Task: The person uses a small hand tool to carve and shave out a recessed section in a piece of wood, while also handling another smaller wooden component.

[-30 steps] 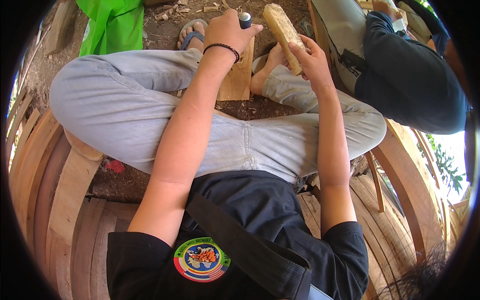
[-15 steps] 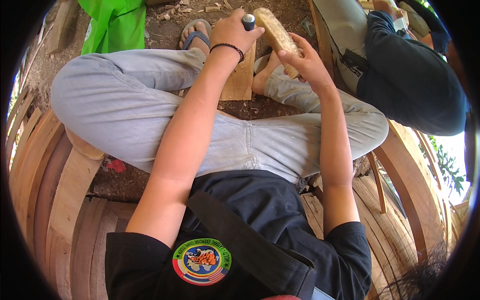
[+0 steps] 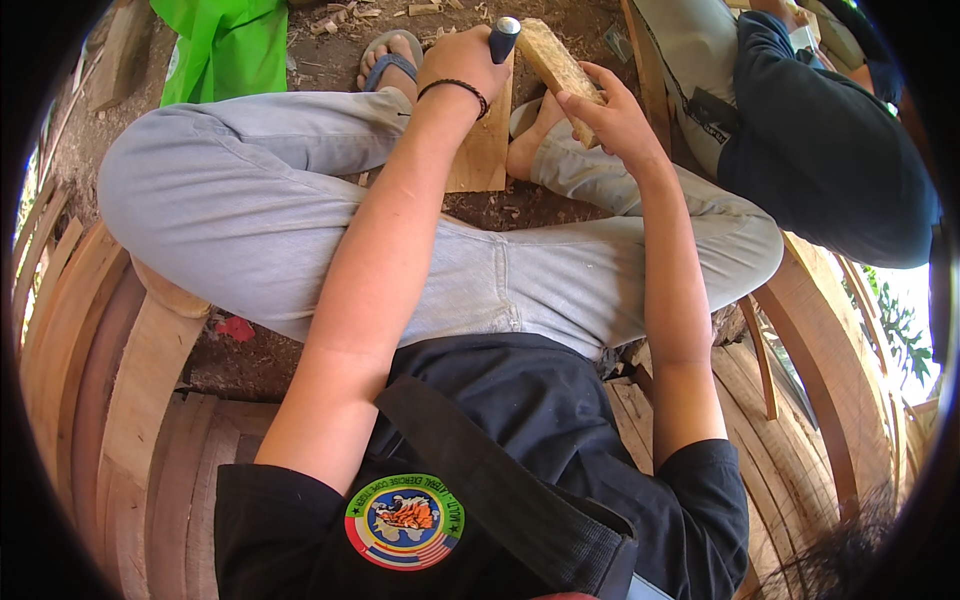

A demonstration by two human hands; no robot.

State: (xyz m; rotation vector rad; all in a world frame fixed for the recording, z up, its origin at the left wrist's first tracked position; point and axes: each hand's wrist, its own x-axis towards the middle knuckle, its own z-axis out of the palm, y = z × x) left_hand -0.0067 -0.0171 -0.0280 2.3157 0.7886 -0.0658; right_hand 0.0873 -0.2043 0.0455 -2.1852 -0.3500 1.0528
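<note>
My left hand [image 3: 455, 72] is closed round a chisel [image 3: 503, 42], whose dark blue handle with a silver end cap sticks up out of my fist. Its blade is hidden below the hand. In my right hand [image 3: 622, 118] is a rough, pale wooden block [image 3: 556, 66], gripped near its lower end. The block's upper end slants toward the chisel's cap, and a small gap seems to lie between them. Under my left hand and between my feet lies a flat wooden board [image 3: 482, 165].
Wood shavings [image 3: 345, 18] litter the dirt floor. A green bag [image 3: 228, 50] lies at the far left. Another person's dark-clothed leg [image 3: 820, 170] is close on the right. Curved wooden pieces [image 3: 150, 370] and planks [image 3: 765, 450] surround me on both sides.
The chisel handle has tipped, showing more of its side, and my left thumb no longer sticks out. The wooden block has turned slightly in my right hand.
</note>
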